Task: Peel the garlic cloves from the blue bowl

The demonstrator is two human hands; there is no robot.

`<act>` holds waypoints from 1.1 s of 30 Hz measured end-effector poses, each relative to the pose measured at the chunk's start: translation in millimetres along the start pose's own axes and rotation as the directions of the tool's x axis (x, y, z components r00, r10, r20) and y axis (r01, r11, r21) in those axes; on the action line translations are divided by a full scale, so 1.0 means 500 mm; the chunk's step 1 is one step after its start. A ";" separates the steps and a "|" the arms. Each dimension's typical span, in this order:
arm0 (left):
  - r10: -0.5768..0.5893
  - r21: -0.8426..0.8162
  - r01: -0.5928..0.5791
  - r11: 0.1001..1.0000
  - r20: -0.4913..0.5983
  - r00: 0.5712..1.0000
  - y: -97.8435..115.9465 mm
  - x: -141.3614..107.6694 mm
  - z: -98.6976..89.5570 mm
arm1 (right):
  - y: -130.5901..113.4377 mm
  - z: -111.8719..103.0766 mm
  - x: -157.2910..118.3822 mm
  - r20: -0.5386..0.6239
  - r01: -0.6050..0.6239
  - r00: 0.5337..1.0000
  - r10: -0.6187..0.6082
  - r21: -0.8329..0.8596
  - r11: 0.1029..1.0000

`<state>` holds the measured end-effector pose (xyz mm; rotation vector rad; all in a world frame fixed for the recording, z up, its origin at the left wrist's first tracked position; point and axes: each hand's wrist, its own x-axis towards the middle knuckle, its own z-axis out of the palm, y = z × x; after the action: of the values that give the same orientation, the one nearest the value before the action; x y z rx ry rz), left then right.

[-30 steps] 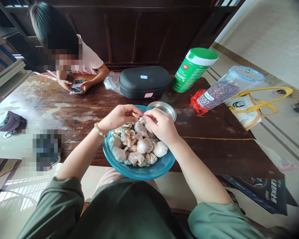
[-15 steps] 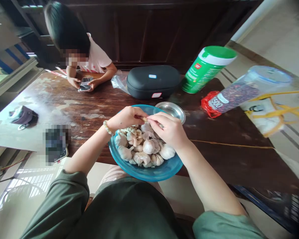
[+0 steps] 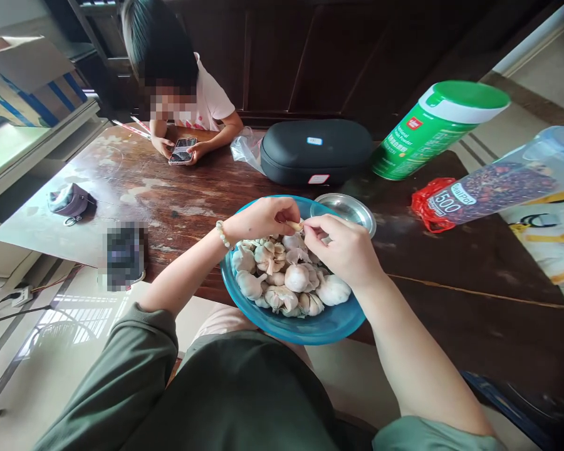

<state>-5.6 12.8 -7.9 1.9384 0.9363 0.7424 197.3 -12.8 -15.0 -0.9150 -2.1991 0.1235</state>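
Over the far side of a blue bowl (image 3: 331,331), both my hands pinch a small pale garlic clove (image 3: 294,226) between their fingertips. My left hand (image 3: 266,218), with a beaded bracelet at the wrist, grips the clove's left end. From the right, the thumb and fingertips of my right hand (image 3: 338,241) close on its other end. Below them, several whole garlic bulbs (image 3: 297,277) fill the bowl, some partly hidden under my hands. Just behind the bowl sits a shallow metal dish (image 3: 352,208), partly covered by my right hand.
Across the wooden table (image 3: 169,216) a person (image 3: 216,103) holds a phone (image 3: 183,151). A black case (image 3: 314,150), a green canister (image 3: 432,131) and a clear plastic jar (image 3: 502,181) by a red bag (image 3: 435,203) stand behind. A cap (image 3: 69,200) lies left.
The view has shifted, so the table and everything on it appear farther right. My hands stay together over the bowl, with the clove now more visible between the fingertips.
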 end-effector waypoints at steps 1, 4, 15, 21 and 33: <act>0.010 -0.026 -0.010 1.000 -0.015 1.000 -0.002 -0.001 0.001 | 0.000 0.000 0.000 -0.003 -0.016 1.000 0.016 0.002 1.000; 0.053 -0.098 -0.055 0.994 -0.026 0.998 -0.006 -0.001 0.002 | 0.002 0.000 -0.002 -0.008 -0.078 0.997 0.079 0.047 0.996; 0.040 -0.081 -0.040 0.996 -0.001 0.999 -0.012 0.003 0.005 | 0.008 0.003 -0.001 0.024 -0.122 0.992 0.120 0.113 0.986; -0.039 -0.083 0.039 0.996 0.007 0.999 0.005 -0.003 0.002 | 0.009 0.006 -0.001 0.071 -0.112 0.992 0.104 0.124 0.986; -0.142 -0.335 0.126 0.934 -0.024 0.990 0.013 -0.003 0.000 | 0.005 0.005 0.000 0.054 -0.244 0.969 0.239 0.313 0.918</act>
<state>-4.5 9.1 -2.5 1.5521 0.8979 0.8127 196.9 -10.4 -17.6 -0.9959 -1.9921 0.5878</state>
